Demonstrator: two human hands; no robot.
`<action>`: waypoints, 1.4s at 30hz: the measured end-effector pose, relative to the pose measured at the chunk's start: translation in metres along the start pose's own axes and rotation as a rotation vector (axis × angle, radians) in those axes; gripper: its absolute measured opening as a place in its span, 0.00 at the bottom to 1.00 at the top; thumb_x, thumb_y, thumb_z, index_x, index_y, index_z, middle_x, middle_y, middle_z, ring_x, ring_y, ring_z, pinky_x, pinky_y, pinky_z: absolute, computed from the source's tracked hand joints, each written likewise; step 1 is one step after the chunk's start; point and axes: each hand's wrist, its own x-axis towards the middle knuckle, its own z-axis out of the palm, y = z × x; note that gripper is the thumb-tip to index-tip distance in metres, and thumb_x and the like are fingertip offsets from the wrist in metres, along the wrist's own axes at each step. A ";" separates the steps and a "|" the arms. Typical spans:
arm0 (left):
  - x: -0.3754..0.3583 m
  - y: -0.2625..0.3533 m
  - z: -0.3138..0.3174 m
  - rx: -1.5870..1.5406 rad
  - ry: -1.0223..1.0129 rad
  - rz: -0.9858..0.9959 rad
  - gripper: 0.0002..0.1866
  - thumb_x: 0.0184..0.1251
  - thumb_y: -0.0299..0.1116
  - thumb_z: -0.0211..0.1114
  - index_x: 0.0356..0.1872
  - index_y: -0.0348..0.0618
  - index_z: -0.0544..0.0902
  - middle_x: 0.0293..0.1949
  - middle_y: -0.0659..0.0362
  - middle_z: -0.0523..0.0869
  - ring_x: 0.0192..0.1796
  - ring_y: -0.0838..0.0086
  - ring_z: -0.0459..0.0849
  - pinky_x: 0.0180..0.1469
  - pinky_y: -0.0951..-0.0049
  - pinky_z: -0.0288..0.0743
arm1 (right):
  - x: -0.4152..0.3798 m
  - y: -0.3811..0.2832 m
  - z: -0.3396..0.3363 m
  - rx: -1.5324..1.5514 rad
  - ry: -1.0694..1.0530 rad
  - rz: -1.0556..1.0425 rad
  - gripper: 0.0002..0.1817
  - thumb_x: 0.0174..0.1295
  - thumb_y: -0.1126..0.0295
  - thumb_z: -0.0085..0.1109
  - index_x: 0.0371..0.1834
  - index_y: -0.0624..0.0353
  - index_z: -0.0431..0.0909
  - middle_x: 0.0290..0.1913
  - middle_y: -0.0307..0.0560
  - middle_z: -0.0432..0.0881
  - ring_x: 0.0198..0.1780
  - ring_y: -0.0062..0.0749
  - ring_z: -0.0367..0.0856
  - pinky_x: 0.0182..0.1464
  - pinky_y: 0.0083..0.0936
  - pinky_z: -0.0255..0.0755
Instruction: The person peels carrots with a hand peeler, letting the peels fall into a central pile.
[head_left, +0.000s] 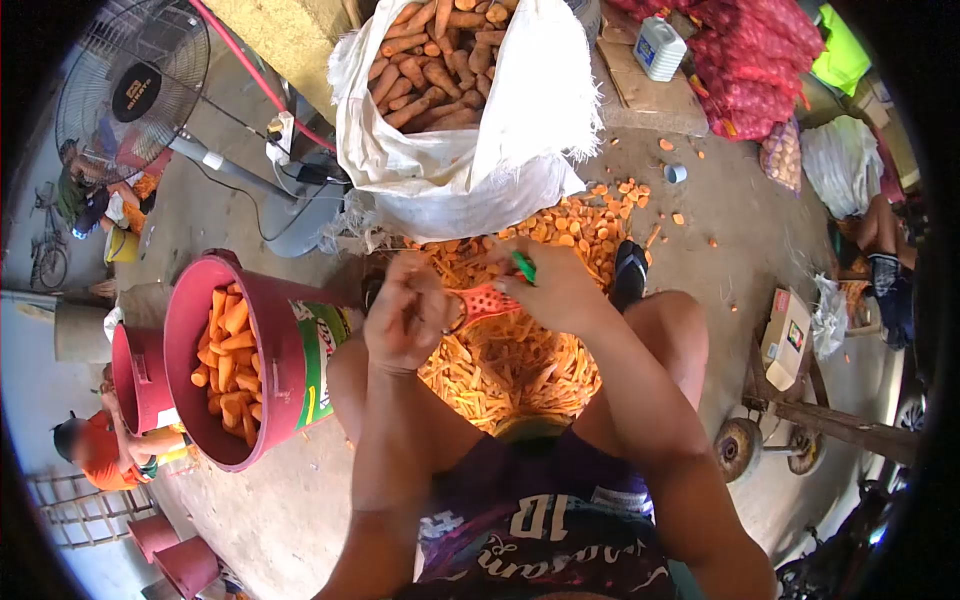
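Observation:
My right hand (550, 285) is closed around a small tool with a green handle (523, 266); its working end is hidden. My left hand (405, 310) is beside it, fingers curled and slightly blurred; what they hold, if anything, I cannot make out. Between the hands shows a red plastic piece with holes (488, 302), perhaps the rim of a basket. Below both hands, between my knees, lies a heap of orange carrot peelings (530, 365). Cut carrot ends (590, 225) are scattered on the floor just beyond.
Ahead stands a white sack (450, 170) of unpeeled carrots (435, 75). At left, a red bucket (280, 350) holds peeled carrots (235, 350), near a fan (135, 90). Red mesh sacks (755, 65) lie far right, above a wheeled cart (840, 425). Other people sit at both sides.

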 end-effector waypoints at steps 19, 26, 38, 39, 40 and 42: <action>0.310 -0.001 -0.117 1.597 0.256 -0.070 0.20 0.79 0.36 0.66 0.64 0.34 0.85 0.55 0.46 0.90 0.64 0.58 0.85 0.71 0.57 0.74 | 0.064 0.035 -0.099 -0.300 0.223 0.087 0.10 0.69 0.69 0.64 0.46 0.62 0.77 0.39 0.64 0.84 0.46 0.65 0.85 0.48 0.56 0.77; 0.323 -0.023 -0.150 2.301 0.072 -0.354 0.20 0.79 0.43 0.62 0.65 0.51 0.88 0.73 0.45 0.81 0.76 0.50 0.77 0.76 0.53 0.73 | 0.062 0.043 -0.101 -0.344 0.209 0.133 0.10 0.71 0.67 0.62 0.49 0.61 0.80 0.42 0.62 0.86 0.48 0.63 0.86 0.51 0.56 0.78; 0.263 0.076 -0.076 1.993 0.258 -0.105 0.21 0.72 0.48 0.75 0.55 0.43 0.92 0.49 0.51 0.95 0.49 0.61 0.92 0.55 0.63 0.82 | 0.026 0.029 -0.085 -0.356 0.183 0.023 0.11 0.71 0.68 0.61 0.52 0.60 0.80 0.43 0.62 0.88 0.49 0.63 0.87 0.53 0.55 0.79; 0.259 0.072 -0.073 2.016 0.222 -0.186 0.21 0.72 0.47 0.75 0.56 0.43 0.92 0.51 0.51 0.95 0.51 0.60 0.93 0.56 0.63 0.82 | 0.023 0.026 -0.080 -0.354 0.182 0.014 0.11 0.71 0.68 0.61 0.52 0.60 0.80 0.43 0.62 0.88 0.49 0.63 0.87 0.53 0.55 0.79; 0.256 0.065 -0.074 2.002 0.216 -0.185 0.21 0.72 0.47 0.75 0.57 0.43 0.91 0.51 0.50 0.94 0.51 0.60 0.93 0.57 0.63 0.82 | 0.020 0.023 -0.077 -0.326 0.161 -0.006 0.11 0.71 0.68 0.62 0.52 0.60 0.80 0.43 0.62 0.88 0.49 0.64 0.87 0.52 0.55 0.79; 0.254 0.049 -0.080 1.983 0.207 -0.188 0.22 0.72 0.47 0.75 0.58 0.44 0.91 0.51 0.50 0.94 0.52 0.61 0.93 0.58 0.63 0.83 | 0.017 0.017 -0.073 -0.278 0.133 -0.002 0.12 0.70 0.69 0.62 0.53 0.60 0.80 0.43 0.63 0.88 0.47 0.64 0.87 0.51 0.55 0.79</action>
